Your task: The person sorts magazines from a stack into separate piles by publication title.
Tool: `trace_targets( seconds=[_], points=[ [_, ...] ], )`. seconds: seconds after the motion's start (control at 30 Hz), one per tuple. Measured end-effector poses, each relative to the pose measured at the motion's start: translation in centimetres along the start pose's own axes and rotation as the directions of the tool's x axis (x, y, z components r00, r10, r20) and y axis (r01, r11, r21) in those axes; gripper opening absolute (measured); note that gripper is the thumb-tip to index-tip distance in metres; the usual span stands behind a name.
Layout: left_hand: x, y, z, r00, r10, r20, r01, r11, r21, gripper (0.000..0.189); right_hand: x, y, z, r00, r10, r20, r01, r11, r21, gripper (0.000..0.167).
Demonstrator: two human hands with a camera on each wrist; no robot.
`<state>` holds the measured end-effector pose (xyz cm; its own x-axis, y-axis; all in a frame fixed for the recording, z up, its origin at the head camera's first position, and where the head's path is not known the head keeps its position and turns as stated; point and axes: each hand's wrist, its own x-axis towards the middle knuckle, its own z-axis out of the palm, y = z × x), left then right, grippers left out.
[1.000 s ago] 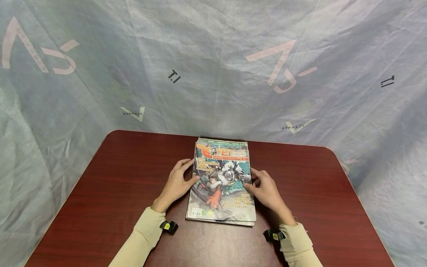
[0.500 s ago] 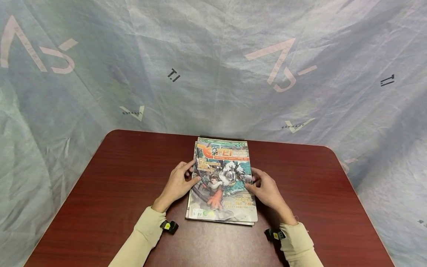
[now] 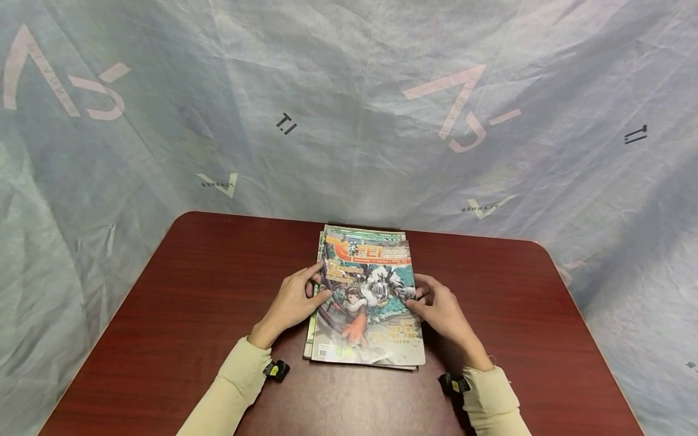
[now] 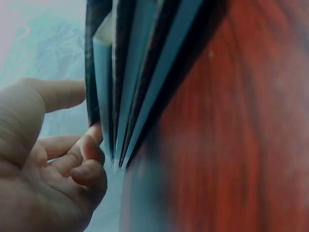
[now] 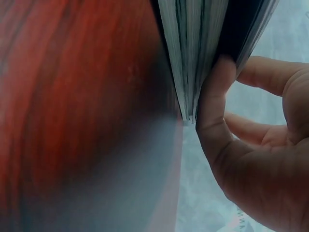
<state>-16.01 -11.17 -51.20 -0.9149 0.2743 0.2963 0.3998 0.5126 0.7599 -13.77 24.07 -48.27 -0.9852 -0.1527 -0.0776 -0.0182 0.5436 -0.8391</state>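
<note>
A magazine (image 3: 371, 309) with an orange title and an illustrated cover lies over a stack of other magazines (image 3: 362, 230), whose borders show along its top and left sides. My left hand (image 3: 294, 300) pinches its left edge, thumb on the cover and fingertips at the underside. On the opposite edge my right hand (image 3: 438, 309) pinches it too. In the right wrist view, an index finger (image 5: 217, 96) reaches under the top magazine, which stands apart from the page edges (image 5: 193, 53) below. The left wrist view shows the thumb (image 4: 63, 94) against the cover and several magazine edges (image 4: 125, 96).
The stack sits on a dark red wooden table (image 3: 196, 315), near its far edge. Behind and at both sides hangs a grey cloth (image 3: 349, 121) with printed marks. Each wrist wears a black strap (image 3: 278, 370).
The top magazine has shifted slightly to the right, baring more of the stack's left border. Both hands have moved a little to the right with it.
</note>
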Motion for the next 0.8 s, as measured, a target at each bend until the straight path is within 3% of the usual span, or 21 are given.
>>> trace_targets(
  seconds=[0.07,0.23,0.33,0.47,0.8],
  points=[
    [0.1,-1.0,0.4,0.999,0.036,-0.007,-0.036,0.999,-0.014,0.066,0.0,-0.1,-0.2,1.0,-0.005,0.01,0.005,0.999,0.045,0.062],
    [0.2,-1.5,0.6,0.997,0.08,-0.016,-0.081,0.995,-0.057,0.071,0.0,-0.3,-0.7,0.999,-0.009,0.05,-0.001,0.981,0.194,0.064],
    [0.3,0.0,-0.1,0.999,0.004,0.033,-0.001,0.997,-0.072,0.075,0.0,-0.5,-0.9,0.997,-0.003,0.079,-0.017,0.968,0.251,0.065],
    [0.4,1.5,-0.6,0.991,-0.099,0.093,0.108,0.99,-0.087,0.078,-0.1,-0.6,-1.1,0.995,-0.012,0.1,-0.015,0.965,0.261,0.065],
    [0.3,1.9,-0.6,0.983,-0.149,0.11,0.165,0.974,-0.154,0.08,-0.2,-0.7,-0.7,0.998,-0.004,0.065,-0.011,0.972,0.234,0.065]
  ],
)
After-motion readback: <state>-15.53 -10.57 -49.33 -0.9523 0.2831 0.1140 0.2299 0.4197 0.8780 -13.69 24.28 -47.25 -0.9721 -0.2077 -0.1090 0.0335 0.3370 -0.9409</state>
